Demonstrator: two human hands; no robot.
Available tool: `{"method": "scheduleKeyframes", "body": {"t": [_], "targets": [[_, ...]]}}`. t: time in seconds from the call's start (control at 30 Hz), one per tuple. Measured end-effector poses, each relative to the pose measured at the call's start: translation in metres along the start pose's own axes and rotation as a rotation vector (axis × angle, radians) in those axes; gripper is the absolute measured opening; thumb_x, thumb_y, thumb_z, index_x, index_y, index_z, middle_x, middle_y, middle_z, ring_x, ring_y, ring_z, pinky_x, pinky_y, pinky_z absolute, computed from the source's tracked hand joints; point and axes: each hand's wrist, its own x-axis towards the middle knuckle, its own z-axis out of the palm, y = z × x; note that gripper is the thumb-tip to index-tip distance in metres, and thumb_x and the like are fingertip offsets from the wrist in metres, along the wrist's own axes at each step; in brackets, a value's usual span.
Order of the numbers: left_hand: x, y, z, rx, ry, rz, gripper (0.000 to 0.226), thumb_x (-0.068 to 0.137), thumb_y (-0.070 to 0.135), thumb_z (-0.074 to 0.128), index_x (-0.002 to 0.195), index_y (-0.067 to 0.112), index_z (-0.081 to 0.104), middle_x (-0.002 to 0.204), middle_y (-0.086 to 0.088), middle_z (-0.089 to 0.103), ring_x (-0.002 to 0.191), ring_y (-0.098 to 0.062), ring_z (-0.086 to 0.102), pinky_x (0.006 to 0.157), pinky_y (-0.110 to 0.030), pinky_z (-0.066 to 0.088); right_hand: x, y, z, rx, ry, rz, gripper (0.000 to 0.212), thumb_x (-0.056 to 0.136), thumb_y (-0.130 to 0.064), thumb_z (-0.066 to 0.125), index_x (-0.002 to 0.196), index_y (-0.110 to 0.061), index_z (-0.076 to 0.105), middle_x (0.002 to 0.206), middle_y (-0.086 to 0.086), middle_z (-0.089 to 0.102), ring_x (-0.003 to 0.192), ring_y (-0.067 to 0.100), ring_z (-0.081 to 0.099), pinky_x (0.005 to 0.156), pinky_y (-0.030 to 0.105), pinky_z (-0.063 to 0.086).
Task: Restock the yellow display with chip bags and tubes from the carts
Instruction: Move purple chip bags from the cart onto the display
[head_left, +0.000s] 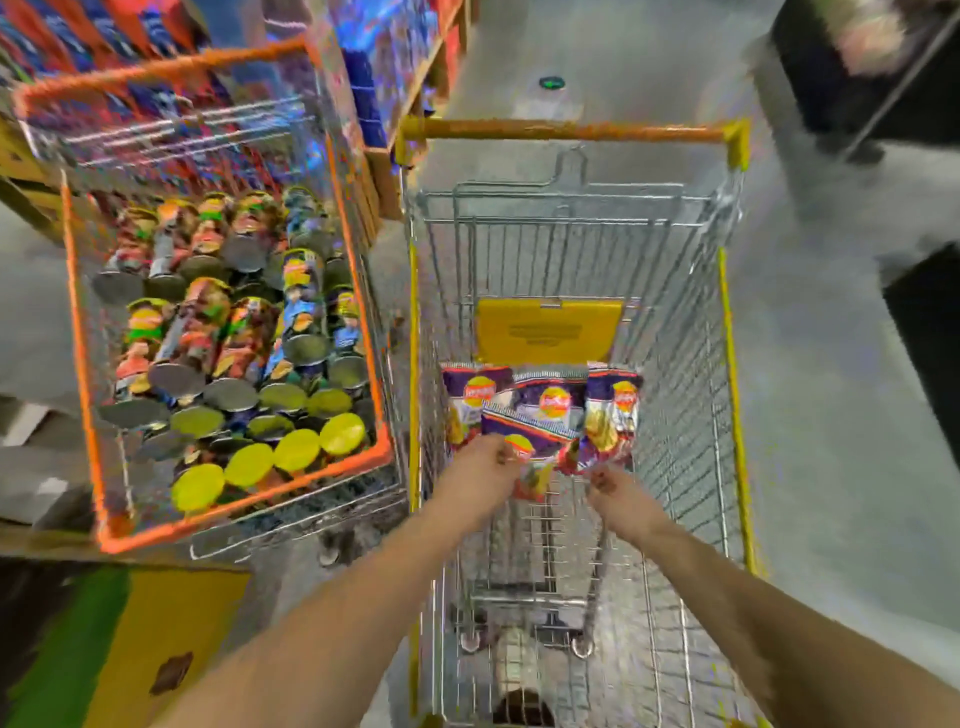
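Head cam looks straight down into a yellow-trimmed wire shopping cart (727, 322), both arms reaching in. The left hand (475, 475) has its fingers curled onto the near edge of a purple chip bag (530, 436), and the right hand (615, 493) pinches the same bunch of bags at its lower right corner. A few more purple chip bags (550, 397) sit just behind, bunched together below the cart's yellow fold-down seat flap (548, 330). The rest of the cart floor is bare wire.

Right beside it on the left sits an orange-rimmed wire cart (83, 332), packed with chip tubes (208, 332), lying with their lids and metal bottoms toward the camera. The yellow display corner (171, 623) pokes in at bottom left. Everything's pretty blurry.
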Motion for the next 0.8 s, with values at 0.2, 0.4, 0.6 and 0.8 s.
{"method": "scheduleKeyframes", "body": {"t": [0.2,0.4,0.6,0.8], "targets": [[0.106,-0.012,0.038,0.529,-0.058,0.047,0.041,0.090,0.025,0.058,0.129,0.015,0.053,0.131,-0.006,0.050,0.125,-0.027,0.045,0.102,-0.038,0.040,0.142,0.031,-0.051,-0.308,-0.018,0.050,0.034,0.092,-0.013,0.053,0.125,-0.009,0.057,0.121,0.012,0.060,0.106,0.030,0.062,0.085,0.031,0.050],[0.161,-0.022,0.066,0.854,-0.096,0.148,0.062,0.088,0.020,0.057,0.144,0.015,0.030,0.149,-0.004,0.031,0.140,-0.028,0.024,0.114,-0.043,0.021,0.224,0.016,-0.078,-0.484,0.098,-0.116,0.044,0.090,0.000,0.045,0.133,-0.010,0.048,0.129,0.017,0.054,0.111,0.038,0.058,0.088,0.040,0.048],[0.177,-0.032,0.075,1.065,-0.117,0.122,0.065,0.091,0.020,0.057,0.147,0.017,0.026,0.151,-0.009,0.033,0.140,-0.033,0.023,0.114,-0.048,0.019,0.254,0.006,-0.075,-0.689,0.011,-0.189,0.053,0.094,-0.004,0.045,0.144,-0.021,0.036,0.139,0.012,0.047,0.118,0.035,0.054,0.084,0.041,0.046],[0.162,-0.037,0.075,1.224,-0.174,0.116,0.045,0.091,0.013,0.050,0.136,0.021,0.053,0.137,-0.009,0.046,0.131,-0.032,0.035,0.111,-0.049,0.024,0.236,0.005,-0.069,-1.006,-0.026,-0.165,0.039,0.094,-0.002,0.045,0.132,-0.010,0.049,0.128,0.011,0.056,0.114,0.032,0.057,0.080,0.041,0.049]]}}
